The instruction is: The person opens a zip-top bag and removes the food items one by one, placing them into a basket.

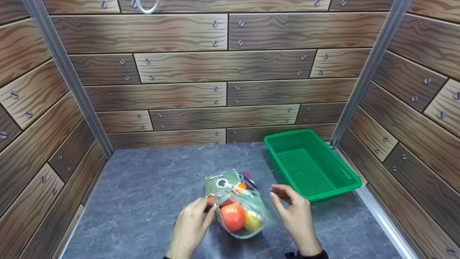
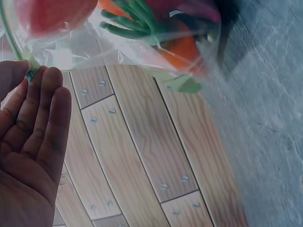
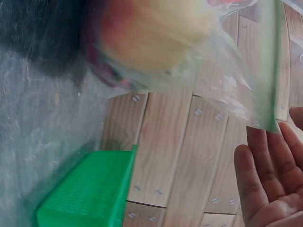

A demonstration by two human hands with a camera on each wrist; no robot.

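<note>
A clear plastic bag (image 1: 253,200) with a green printed face and a green rim lies on the table, its mouth towards me. Inside are a round red fruit (image 1: 232,217), a yellow one (image 1: 252,221) that shows a red blush in the right wrist view, and orange pieces with green stalks (image 2: 137,21). Something purple (image 1: 247,176) shows at the far end. My left hand (image 1: 190,225) pinches the left end of the rim between thumb and fingers. Beside the bag's right edge, my right hand (image 1: 296,217) has its fingers loosely bent, apart from the rim (image 3: 269,94).
A green plastic basket (image 1: 284,169) stands at the back right, close behind my right hand. Wood-patterned walls (image 1: 179,68) enclose the grey table (image 1: 143,187) on three sides, with metal posts at the corners. A white ring (image 1: 148,10) hangs at the top.
</note>
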